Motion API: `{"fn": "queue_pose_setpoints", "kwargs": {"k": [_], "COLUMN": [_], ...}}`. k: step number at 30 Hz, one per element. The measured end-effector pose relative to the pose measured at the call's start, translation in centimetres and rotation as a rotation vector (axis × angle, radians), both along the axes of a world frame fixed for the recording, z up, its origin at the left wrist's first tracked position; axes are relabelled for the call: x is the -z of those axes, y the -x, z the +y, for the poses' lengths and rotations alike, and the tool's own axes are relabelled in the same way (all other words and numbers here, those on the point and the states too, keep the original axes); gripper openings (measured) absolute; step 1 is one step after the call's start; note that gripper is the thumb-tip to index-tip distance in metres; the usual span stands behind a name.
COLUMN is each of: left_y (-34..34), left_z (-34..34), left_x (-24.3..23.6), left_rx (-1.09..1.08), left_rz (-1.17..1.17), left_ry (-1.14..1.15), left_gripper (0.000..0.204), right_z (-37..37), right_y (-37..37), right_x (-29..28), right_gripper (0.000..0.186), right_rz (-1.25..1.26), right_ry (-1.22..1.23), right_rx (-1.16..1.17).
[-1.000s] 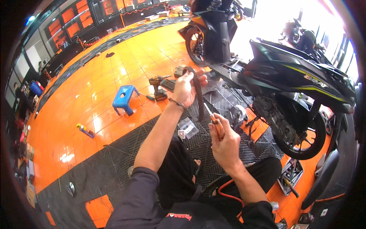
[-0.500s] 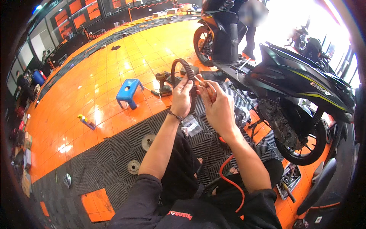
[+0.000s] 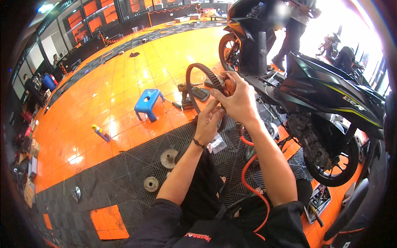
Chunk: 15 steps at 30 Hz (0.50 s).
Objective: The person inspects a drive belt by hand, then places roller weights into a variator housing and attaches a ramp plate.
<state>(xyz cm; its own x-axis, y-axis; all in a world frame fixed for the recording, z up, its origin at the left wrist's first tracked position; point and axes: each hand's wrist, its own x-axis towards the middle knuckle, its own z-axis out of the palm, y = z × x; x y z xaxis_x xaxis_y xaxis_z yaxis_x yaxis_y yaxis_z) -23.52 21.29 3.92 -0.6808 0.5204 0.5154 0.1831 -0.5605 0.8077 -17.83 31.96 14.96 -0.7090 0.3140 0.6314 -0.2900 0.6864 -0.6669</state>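
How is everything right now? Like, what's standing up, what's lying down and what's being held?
Left hand: gripping
Right hand: closed, gripping
Toothed drive belt: raised, looped, held
Orange-handled tool: held in right hand, tip hidden
Scooter: standing upright
Blue stool: standing on its legs
Two metal discs: lying on the black mat
Orange-red hose: uncoiled, curving

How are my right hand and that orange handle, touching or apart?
Touching: the head view shows the right hand with its fingers curled around the orange handle.
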Motion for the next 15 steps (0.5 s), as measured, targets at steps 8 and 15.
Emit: {"fn": "queue_pose_setpoints", "kwargs": {"k": [8,15], "left_y": [9.3,11.7], "left_z": [1.2,2.7], "left_x": [2.4,2.5], "left_rx": [0.752,0.229], "left_rz": [-0.679,-0.927], "left_ry": [-0.434,-0.260], "left_gripper": [0.064,0.049], "right_z": [-1.4,-2.6], "right_y": [-2.8,-8.2], "right_x": [5.9,10.4], "right_gripper": [0.048,0.026], "right_rz": [-0.154,-0.075], "right_ry": [-0.022,0.076], "right_rx": [-0.042,0.100]}}
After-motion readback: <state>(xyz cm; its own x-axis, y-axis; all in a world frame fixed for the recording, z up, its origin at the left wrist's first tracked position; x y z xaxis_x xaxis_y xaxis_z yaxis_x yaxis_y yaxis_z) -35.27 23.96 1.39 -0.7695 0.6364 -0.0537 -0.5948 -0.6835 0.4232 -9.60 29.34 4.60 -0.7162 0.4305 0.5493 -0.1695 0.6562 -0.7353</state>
